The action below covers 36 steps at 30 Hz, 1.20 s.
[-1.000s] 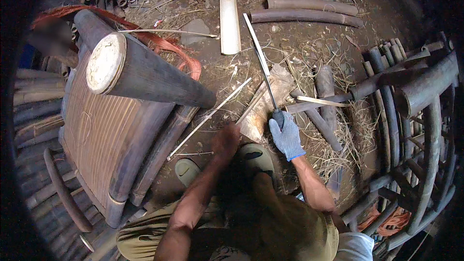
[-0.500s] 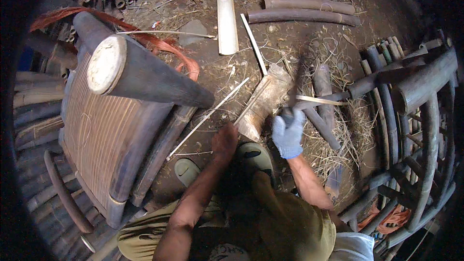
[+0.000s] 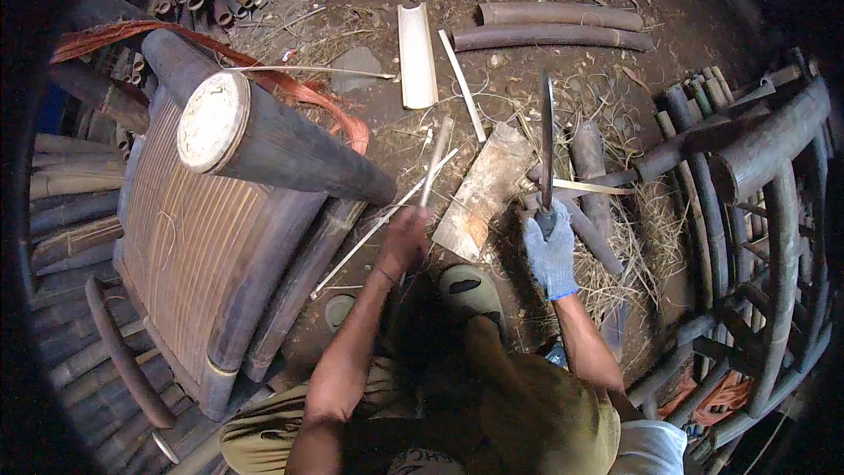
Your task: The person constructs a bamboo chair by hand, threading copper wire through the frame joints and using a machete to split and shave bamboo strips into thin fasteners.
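My bare left hand [image 3: 404,242] is closed round one end of a short bamboo strip [image 3: 438,154], which points away from me and is slightly blurred. In a grey-white glove, my right hand [image 3: 550,255] grips the dark handle of a machete [image 3: 549,136], its long blade pointing away from me. Between the hands a pale wooden chopping block [image 3: 485,192] lies on the ground, touched by neither the strip nor the blade. A long thin bamboo strip [image 3: 356,251] lies beside my left hand. Just right of the block is a pale split strip [image 3: 593,186].
A bamboo seat [image 3: 202,237] with a thick upright bamboo post [image 3: 299,145] stands at my left. Bamboo frames [image 3: 774,237] rise on the right. A split half-bamboo [image 3: 418,57] and two brown poles [image 3: 558,35] lie ahead. Shavings [image 3: 651,255] litter the ground.
My left hand has drawn the bamboo strip off the block, up and to the left. My right hand has shifted right with the machete, away from the block.
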Available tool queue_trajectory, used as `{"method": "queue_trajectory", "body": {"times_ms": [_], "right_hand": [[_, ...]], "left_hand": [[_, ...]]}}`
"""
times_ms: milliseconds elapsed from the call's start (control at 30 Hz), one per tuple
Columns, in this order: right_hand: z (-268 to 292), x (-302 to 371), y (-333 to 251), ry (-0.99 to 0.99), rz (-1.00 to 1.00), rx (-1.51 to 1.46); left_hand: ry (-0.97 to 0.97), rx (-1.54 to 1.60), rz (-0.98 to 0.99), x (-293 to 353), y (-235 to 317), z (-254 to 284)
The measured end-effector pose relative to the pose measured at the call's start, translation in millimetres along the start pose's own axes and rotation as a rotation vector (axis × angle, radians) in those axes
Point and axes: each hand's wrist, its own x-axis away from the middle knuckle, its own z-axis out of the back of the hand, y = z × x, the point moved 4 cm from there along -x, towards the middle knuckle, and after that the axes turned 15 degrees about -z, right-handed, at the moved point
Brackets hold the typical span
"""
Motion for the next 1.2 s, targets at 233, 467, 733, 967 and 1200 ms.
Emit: {"method": "queue_trajectory", "body": {"times_ms": [233, 467, 733, 967, 1200], "right_hand": [[-10, 40, 58, -0.201, -0.134, 0.234], [-16, 48, 52, -0.228, -0.104, 0.205], [-35, 41, 39, -0.239, -0.007, 0.27], [-30, 36, 52, -0.275, -0.042, 0.315], [-20, 30, 40, -0.306, -0.147, 0.261]], "left_hand": [[0.481, -0.171, -0.59, -3, 56, 1], [0.544, 0.28, -0.278, -33, 27, -19], [0.764, 0.479, -0.42, -54, 7, -49], [0.617, 0.016, -0.497, -18, 64, -32], [0.316, -0.293, -0.802, 6, 86, -17]]}}
